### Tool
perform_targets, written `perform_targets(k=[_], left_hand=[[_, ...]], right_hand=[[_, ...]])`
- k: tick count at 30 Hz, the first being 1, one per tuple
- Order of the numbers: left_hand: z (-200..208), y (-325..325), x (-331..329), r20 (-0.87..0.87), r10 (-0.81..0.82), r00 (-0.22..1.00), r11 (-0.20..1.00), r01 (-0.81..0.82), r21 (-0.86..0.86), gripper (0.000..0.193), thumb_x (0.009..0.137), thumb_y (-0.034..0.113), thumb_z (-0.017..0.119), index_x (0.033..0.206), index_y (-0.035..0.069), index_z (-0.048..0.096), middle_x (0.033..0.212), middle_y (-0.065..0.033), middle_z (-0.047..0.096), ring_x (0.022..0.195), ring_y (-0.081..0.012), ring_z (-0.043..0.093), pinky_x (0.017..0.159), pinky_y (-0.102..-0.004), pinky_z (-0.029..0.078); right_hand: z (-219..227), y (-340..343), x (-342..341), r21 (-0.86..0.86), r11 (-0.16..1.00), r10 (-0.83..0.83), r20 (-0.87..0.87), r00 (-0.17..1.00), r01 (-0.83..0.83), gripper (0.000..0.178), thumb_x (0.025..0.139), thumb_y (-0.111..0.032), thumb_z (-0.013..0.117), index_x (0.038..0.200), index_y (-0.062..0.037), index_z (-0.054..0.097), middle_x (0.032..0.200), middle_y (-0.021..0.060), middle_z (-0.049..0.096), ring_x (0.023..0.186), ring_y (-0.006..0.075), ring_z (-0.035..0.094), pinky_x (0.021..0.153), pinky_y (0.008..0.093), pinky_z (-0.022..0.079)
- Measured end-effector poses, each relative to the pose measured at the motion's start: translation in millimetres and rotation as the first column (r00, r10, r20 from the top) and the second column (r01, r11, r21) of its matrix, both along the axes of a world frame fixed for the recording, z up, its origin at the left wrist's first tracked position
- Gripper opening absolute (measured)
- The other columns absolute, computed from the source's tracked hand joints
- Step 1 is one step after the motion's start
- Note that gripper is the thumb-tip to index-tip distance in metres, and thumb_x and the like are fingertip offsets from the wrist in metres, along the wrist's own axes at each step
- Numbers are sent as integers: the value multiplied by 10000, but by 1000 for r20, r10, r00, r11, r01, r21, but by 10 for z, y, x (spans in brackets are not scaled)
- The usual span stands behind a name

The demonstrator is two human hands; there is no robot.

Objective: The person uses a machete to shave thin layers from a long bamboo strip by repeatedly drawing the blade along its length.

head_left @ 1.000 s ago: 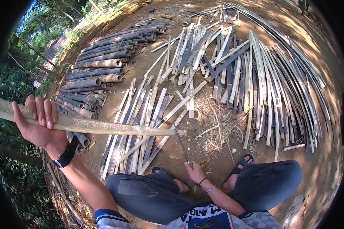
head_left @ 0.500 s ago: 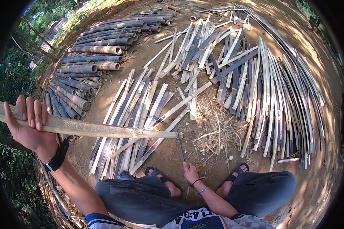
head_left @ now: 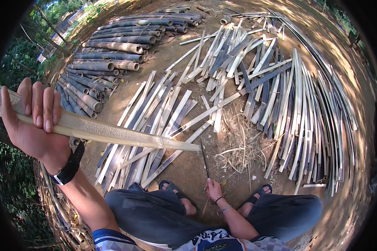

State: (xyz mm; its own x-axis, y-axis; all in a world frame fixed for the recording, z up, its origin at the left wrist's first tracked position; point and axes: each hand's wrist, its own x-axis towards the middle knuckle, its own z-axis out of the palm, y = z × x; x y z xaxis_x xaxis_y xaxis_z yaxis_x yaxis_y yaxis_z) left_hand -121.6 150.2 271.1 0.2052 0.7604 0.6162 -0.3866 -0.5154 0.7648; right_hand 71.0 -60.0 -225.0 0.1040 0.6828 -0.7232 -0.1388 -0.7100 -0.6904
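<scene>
My left hand (head_left: 35, 115), raised at the left, is wrapped round a long pale bamboo strip (head_left: 130, 136). The strip slants down to the right, its inner face showing, and its far end runs out of view at the left. Low in the middle, my right hand (head_left: 214, 190) grips the handle of a thin dark-bladed knife (head_left: 205, 161). The blade points up and away from me, its upper part at the right end of the strip. Whether the edge is biting into the strip I cannot tell.
Split bamboo strips lie in a pile (head_left: 151, 125) at the left and a larger pile (head_left: 301, 121) at the right. Whole bamboo poles (head_left: 113, 47) are stacked at the far left. Curly shavings (head_left: 243, 142) cover the dirt ahead of my sandalled feet (head_left: 178, 194).
My left hand has risen slightly and come nearer, so the strip tilts more steeply down to the right. The knife and the strip's right end have shifted a little right.
</scene>
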Motion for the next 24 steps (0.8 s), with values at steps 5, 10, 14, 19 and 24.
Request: perform_targets(k=[5,10,14,19,24], left_hand=[[34,-125,83,-17,39,999,999,-39,13,382,987,323,424,672,121,347,500,30,292,363,-70,267,388,-193,270],[27,-103,68,-21,29,999,1000,-29,2,385,983,331,431,671,121,348,495,33,288,362,-69,272,391,-191,275],[17,-94,178,-4,18,1000,1000,-18,-6,393,984,342,425,664,127,346,491,36,286,357,-64,284,388,-193,277],[26,-155,217,2,101,995,995,-101,6,410,965,373,442,645,133,350,477,40,293,349,-64,243,368,-185,245],[12,-141,163,14,60,998,998,-59,-12,411,960,376,449,644,132,350,475,40,293,347,-65,244,370,-191,243]], right_hand=[[671,320,36,341,922,-112,-220,969,184,420,993,-434,412,866,-40,486,530,1,436,390,79,418,362,240,346],[472,173,-93,456,832,-212,-263,941,315,394,991,-404,426,872,-35,500,530,-6,439,411,76,436,374,235,356],[-167,-63,-84,43,999,-24,73,997,21,409,981,-418,444,827,-42,487,502,0,418,392,95,445,359,267,372],[560,233,-37,263,942,-155,-211,965,209,399,985,-411,440,835,-43,475,520,0,429,383,85,425,349,256,357],[393,110,-162,414,865,-217,-201,955,284,394,988,-408,433,835,-47,469,524,6,436,375,91,420,347,254,352]])
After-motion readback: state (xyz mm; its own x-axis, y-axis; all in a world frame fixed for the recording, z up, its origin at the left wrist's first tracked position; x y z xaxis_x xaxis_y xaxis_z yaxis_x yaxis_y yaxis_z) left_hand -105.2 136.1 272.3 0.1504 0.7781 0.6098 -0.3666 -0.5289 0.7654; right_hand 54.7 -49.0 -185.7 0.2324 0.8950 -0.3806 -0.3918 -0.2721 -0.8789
